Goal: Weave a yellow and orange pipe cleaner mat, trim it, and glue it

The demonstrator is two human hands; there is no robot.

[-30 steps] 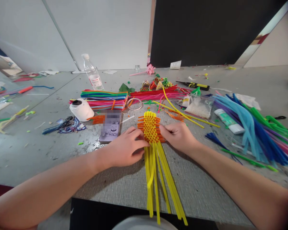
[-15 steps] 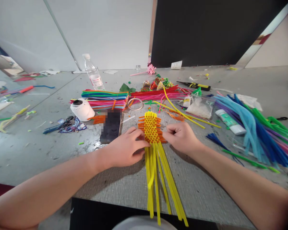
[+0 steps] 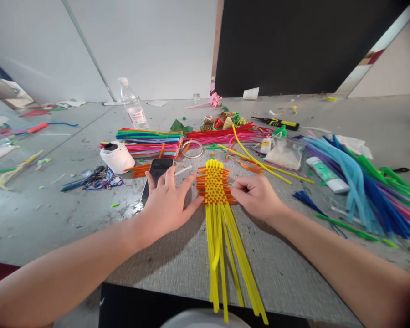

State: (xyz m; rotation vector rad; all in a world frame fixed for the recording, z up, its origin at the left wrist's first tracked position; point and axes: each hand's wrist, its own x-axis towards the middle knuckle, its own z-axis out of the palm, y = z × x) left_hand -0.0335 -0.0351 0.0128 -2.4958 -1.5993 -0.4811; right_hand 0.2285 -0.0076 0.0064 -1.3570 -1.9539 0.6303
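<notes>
A woven strip of yellow and orange pipe cleaners lies on the table in front of me, its long yellow ends fanning toward the near edge. My right hand is closed at the strip's right side, pinching the orange ends there. My left hand is open with fingers spread, its fingertips over the lower part of a smartphone. The left thumb reaches to the orange ends on the strip's left side. Whether the left fingertips press on the phone I cannot tell.
Behind the strip are bundled pipe cleaners, a metal ring and a water bottle. A white thread spool stands left, near blue-handled pliers. Blue pipe cleaners, a white-and-green tube and a bag of white beads lie right.
My left hand has left the woven strip's lower left edge and moved left and away from me, its fingers spreading over the phone. My right hand stays at the strip.
</notes>
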